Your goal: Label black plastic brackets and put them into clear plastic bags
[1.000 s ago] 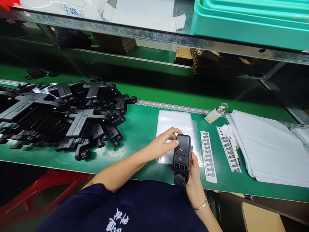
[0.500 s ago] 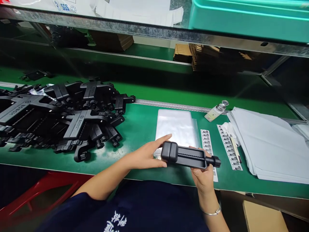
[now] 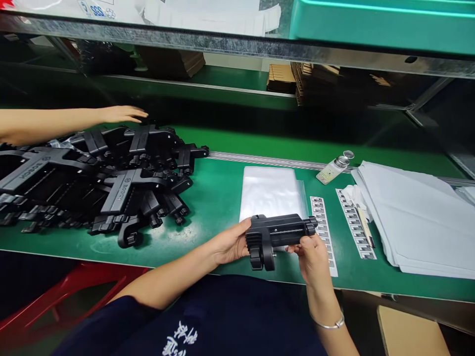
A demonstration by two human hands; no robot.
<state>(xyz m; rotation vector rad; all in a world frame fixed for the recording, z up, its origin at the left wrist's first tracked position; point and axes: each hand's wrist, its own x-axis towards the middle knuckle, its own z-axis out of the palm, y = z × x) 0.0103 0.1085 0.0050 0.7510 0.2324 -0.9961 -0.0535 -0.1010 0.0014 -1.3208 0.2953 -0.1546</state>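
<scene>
Your left hand (image 3: 232,245) and right hand (image 3: 314,257) are clamped on opposite ends of the black plastic bracket (image 3: 285,228), above the near edge of the green counter (image 3: 213,198). You've just turned it, so its ribbed end and knobs face you for checking. Beyond lie clear plastic sleeves (image 3: 269,190); leftward, past piled black brackets (image 3: 122,190), a co-worker's bare hand (image 3: 122,114) has appeared.

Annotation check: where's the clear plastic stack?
Head view, right of centre: stack lies on the green table, partly behind the held bracket, left of a label strip.
</scene>
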